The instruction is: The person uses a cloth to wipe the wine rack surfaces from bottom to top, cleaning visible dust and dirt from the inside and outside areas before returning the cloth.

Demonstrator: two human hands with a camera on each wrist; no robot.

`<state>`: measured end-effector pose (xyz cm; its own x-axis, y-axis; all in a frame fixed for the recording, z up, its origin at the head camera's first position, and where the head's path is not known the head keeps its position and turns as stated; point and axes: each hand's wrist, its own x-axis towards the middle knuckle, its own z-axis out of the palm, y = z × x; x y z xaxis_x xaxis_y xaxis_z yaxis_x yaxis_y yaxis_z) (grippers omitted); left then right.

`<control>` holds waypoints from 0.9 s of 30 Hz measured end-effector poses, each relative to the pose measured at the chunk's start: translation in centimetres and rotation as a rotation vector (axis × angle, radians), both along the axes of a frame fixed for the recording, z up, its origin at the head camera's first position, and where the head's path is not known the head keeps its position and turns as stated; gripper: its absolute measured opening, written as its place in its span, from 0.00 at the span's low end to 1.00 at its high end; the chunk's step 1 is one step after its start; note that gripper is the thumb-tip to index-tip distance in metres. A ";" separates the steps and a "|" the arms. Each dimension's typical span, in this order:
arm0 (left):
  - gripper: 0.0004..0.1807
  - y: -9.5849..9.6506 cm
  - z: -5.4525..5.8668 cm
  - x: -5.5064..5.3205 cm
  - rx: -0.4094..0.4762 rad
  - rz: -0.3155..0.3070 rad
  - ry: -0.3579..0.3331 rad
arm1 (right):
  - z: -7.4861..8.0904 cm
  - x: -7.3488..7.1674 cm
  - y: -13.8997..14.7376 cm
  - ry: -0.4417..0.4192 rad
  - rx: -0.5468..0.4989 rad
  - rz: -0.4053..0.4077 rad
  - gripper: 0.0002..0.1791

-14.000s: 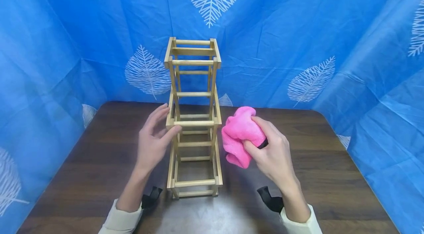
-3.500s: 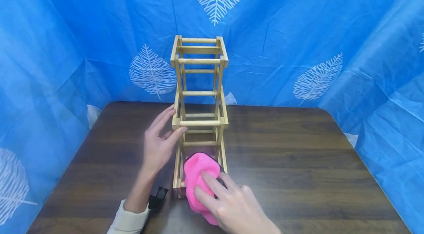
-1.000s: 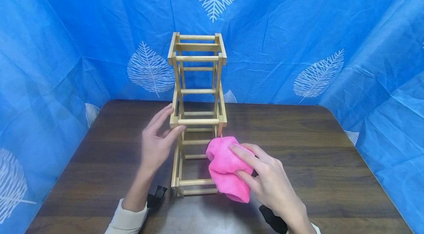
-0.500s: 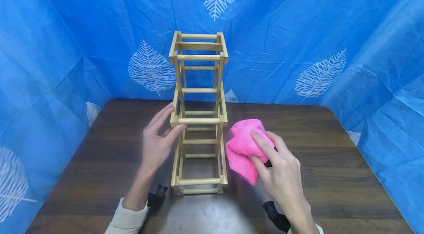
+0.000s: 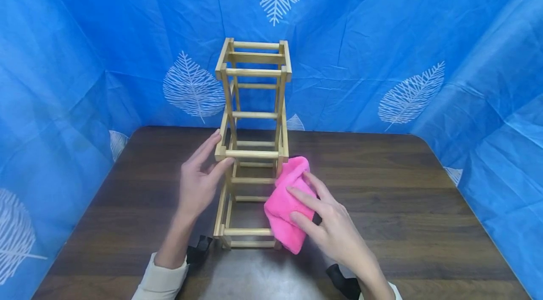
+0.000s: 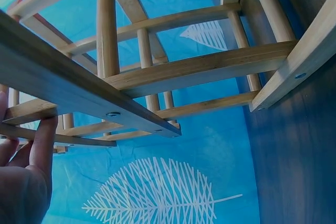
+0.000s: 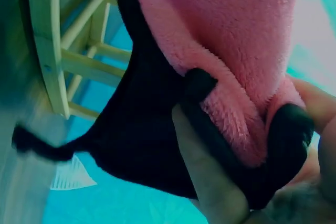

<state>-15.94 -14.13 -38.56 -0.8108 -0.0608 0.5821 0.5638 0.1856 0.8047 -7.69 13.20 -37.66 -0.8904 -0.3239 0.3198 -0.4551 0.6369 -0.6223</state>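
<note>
Clearly, the wooden rack (image 5: 252, 154) stands upright, long axis vertical (left hand (image 5: 199, 183) gripping it, right hand (image 5: 333, 226) clutching pink cloth (image 5: 282, 203)).

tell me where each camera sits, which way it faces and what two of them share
Head: on the head, facing forward and down at the rack, cloth and table; left hand, right hand and sleeves show.
Left wrist: on that wrist, looking through the rack to the curtain; part of the left hand shows.
Right wrist: on that wrist, looking at the cloth, rack beyond; part of the right hand shows.
Shared: both wrist views catch rack, cloth and curtain.
</note>
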 end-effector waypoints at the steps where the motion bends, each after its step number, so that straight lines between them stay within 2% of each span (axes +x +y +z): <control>1: 0.30 0.0 0.0 0.0 0.000 -0.001 -0.004 | -0.1 -0.2 0.0 -0.026 -0.019 0.003 0.33; 5: 0.30 -0.2 -0.1 -0.1 -0.010 0.008 -0.011 | -0.2 -1.2 -0.2 -0.094 -0.050 0.043 0.40; 10: 0.30 -0.3 -0.1 -0.1 -0.002 0.022 -0.019 | -0.4 -2.1 -0.3 -0.176 -0.065 0.103 0.34; 14: 0.30 -0.5 -0.2 -0.1 0.004 0.002 -0.020 | -0.7 -2.3 -0.3 -0.226 -0.128 0.131 0.29; 19: 0.30 -0.7 -0.1 -0.1 0.001 -0.024 -0.005 | -1.0 -2.6 -0.7 -0.136 -0.164 0.139 0.24; 23: 0.29 -0.6 -0.1 -0.2 -0.002 -0.038 -0.005 | -1.1 -2.9 -0.8 -0.058 -0.147 0.079 0.23; 27: 0.29 -0.6 -0.1 -0.2 -0.011 -0.037 0.001 | -1.3 -3.4 -0.7 -0.027 -0.130 0.031 0.23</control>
<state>-16.16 -14.75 -38.68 -0.8118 -0.0241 0.5835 0.5715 0.1730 0.8022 -11.05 12.46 -38.95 -0.8897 -0.3086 0.3364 -0.4549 0.5360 -0.7112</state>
